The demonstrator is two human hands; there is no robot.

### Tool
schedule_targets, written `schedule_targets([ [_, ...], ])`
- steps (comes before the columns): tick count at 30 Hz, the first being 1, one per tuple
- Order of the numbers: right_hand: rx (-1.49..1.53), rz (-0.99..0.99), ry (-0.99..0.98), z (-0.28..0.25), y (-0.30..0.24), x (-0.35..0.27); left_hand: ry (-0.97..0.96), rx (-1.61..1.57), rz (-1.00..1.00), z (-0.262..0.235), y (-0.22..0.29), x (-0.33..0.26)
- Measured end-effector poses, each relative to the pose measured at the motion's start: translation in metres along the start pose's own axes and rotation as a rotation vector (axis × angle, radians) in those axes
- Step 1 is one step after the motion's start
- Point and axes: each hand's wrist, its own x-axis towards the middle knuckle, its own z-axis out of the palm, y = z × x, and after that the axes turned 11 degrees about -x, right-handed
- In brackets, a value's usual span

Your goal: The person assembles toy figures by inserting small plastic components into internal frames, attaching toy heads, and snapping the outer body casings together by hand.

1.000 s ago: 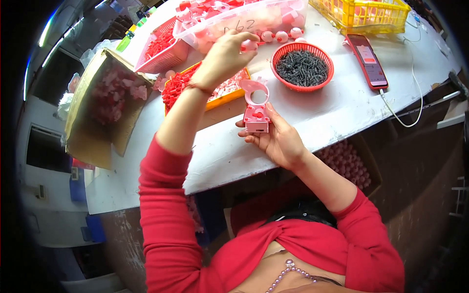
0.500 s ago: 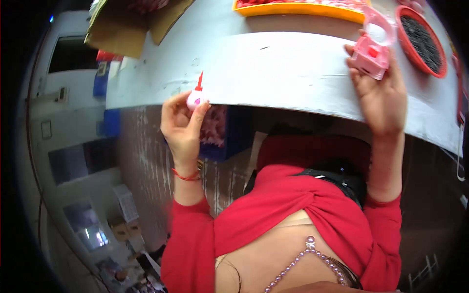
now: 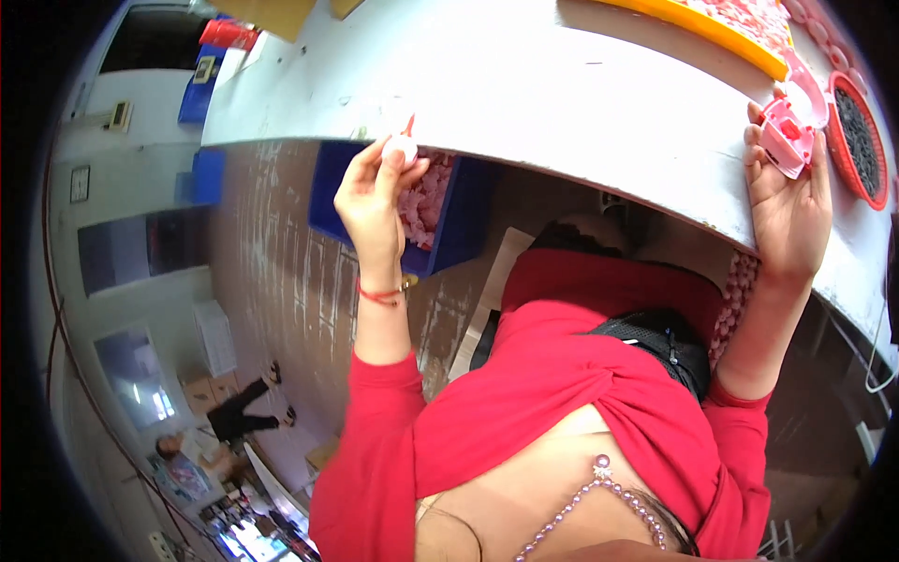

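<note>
My left hand point(image 3: 375, 201) is closed around a small white squeeze bottle point(image 3: 400, 150) with a thin red pointed nozzle, held upright by the table's near edge. Thumb and fingers press on the bottle's body. Off to the right, my right hand point(image 3: 791, 220) holds a small pink plastic case point(image 3: 787, 140), its round-framed lid raised. A red piece sits inside the case. The fingers wrap its left side and the thumb lies along its right. Just beyond this hand stands a red basket point(image 3: 876, 199) full of small dark pieces.
A yellow tray point(image 3: 716, 39) of pink pieces lies at the white table's far side point(image 3: 487, 89). Below the table edge, a blue bin point(image 3: 328, 192) holds pink parts. Cardboard point(image 3: 267, 14) and a red object point(image 3: 228, 35) are at the far left. Another person point(image 3: 211, 440) is in the background.
The view has shifted, bringing the blue bin and the other person into clearer sight. Both hands keep their holds; the bottle now appears nearer the table's edge, its nozzle leaning slightly.
</note>
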Motion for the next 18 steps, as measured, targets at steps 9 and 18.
schedule_targets([
  [9, 0.055, 0.022, -0.063, -0.006, -0.004, -0.005, 0.04, -0.075, -0.102, -0.016, 0.006, -0.018],
  [18, -0.047, 0.013, -0.048, 0.0, -0.001, 0.001, 0.043, -0.009, -0.04, -0.019, -0.005, -0.006],
])
